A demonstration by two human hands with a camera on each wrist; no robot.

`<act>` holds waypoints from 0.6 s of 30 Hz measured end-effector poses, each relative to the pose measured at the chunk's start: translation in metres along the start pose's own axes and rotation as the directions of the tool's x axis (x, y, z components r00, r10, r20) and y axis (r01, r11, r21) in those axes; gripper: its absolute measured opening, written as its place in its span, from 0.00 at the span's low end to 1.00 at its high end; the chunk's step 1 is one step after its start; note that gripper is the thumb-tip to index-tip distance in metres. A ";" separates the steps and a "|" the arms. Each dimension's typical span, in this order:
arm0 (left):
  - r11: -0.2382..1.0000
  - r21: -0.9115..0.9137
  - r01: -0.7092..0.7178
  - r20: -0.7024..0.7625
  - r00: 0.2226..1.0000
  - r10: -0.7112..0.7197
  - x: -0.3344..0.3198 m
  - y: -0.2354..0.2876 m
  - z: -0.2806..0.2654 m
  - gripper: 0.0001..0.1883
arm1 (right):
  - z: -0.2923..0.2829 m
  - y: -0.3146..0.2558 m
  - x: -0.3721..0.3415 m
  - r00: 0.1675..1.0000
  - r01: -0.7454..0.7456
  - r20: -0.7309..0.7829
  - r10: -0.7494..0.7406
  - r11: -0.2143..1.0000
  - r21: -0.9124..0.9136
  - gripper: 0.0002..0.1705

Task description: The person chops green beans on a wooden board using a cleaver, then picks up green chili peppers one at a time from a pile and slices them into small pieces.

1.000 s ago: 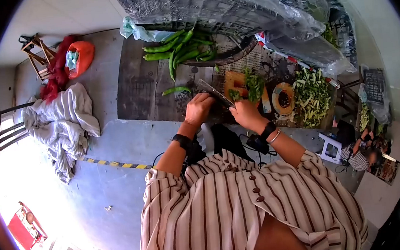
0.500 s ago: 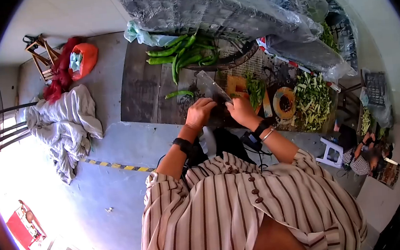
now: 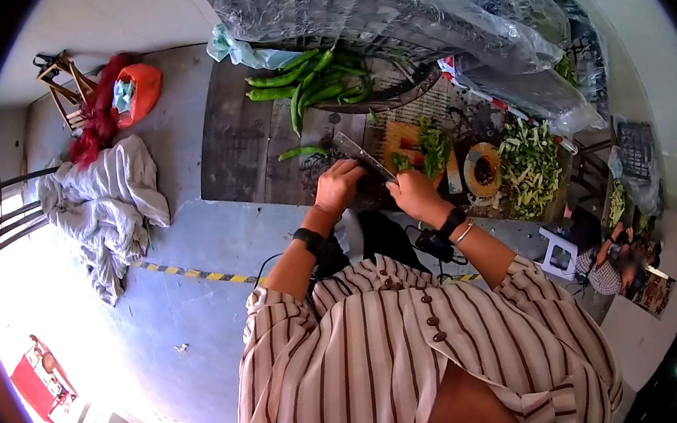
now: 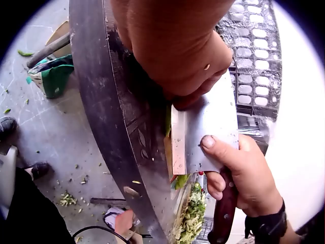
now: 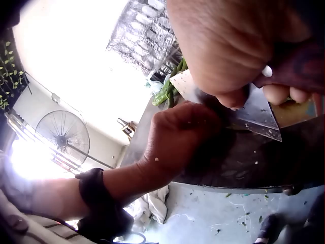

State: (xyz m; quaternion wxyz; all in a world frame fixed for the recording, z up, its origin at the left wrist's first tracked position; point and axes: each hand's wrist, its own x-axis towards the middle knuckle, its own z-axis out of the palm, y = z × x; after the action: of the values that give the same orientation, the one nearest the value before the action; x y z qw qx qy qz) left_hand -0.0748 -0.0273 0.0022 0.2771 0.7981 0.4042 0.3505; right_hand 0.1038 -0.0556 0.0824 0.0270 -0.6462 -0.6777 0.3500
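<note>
My right hand (image 3: pixel 419 195) grips a cleaver (image 4: pixel 216 117) by its dark red wooden handle, the thumb pressed on the flat of the blade. Close against the other side of the blade is my left hand (image 3: pixel 338 184), its fingers bent and their tips hidden. I cannot tell what they hold. Both hands work at the near edge of a dark wooden table (image 3: pixel 230 164). Long green peppers (image 3: pixel 320 92) lie heaped beyond the left hand, and a single pepper (image 3: pixel 303 152) rests nearer. Cut green pieces (image 3: pixel 433 147) sit just past the blade.
A pile of chopped greens (image 3: pixel 529 166) covers the table's right end. Plastic-wrapped crates (image 3: pixel 321 11) stand along the back. Grey cloth (image 3: pixel 111 187) and an orange bag (image 3: pixel 138 96) are off to the left. Another person (image 3: pixel 605 269) is at the far right.
Half a second ago the cleaver blade was tipped to show more of its flat side; now it looks narrower again from the head. Both hands have stayed near the same place at the table edge.
</note>
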 end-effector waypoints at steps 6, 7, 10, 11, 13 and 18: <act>1.000 0.014 0.024 0.030 0.999 -0.024 0.005 0.003 -0.001 0.10 | 0.024 -0.002 0.012 0.994 -0.052 -0.100 0.047 0.998 -0.045 0.16; 1.000 0.014 0.020 0.011 1.000 -0.020 0.003 0.003 0.000 0.10 | 0.029 -0.002 0.015 0.985 -0.052 -0.168 0.047 0.998 -0.028 0.16; 1.000 0.011 0.000 -0.007 1.000 0.000 0.002 0.002 -0.001 0.09 | 0.031 0.005 0.021 0.982 -0.034 -0.187 0.038 0.999 0.026 0.17; 1.000 0.002 -0.002 -0.007 1.000 0.002 0.003 0.001 -0.001 0.09 | 0.029 0.008 0.022 0.987 -0.026 -0.156 0.032 0.999 0.042 0.16; 1.000 0.004 -0.022 -0.017 1.000 0.022 0.005 -0.001 -0.002 0.09 | 0.021 0.014 0.022 0.987 -0.002 -0.161 0.011 0.998 0.056 0.16; 1.000 -0.017 -0.006 0.037 0.999 0.006 0.005 0.001 -0.006 0.09 | -0.002 0.004 0.005 0.992 0.000 -0.125 0.011 0.997 0.081 0.17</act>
State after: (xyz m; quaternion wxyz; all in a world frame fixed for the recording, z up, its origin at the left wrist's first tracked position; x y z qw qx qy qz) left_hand -0.0767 -0.0231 0.0079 0.2902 0.8034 0.3936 0.3398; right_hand 0.1073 -0.0509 0.0796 0.0947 -0.6672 -0.6581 0.3359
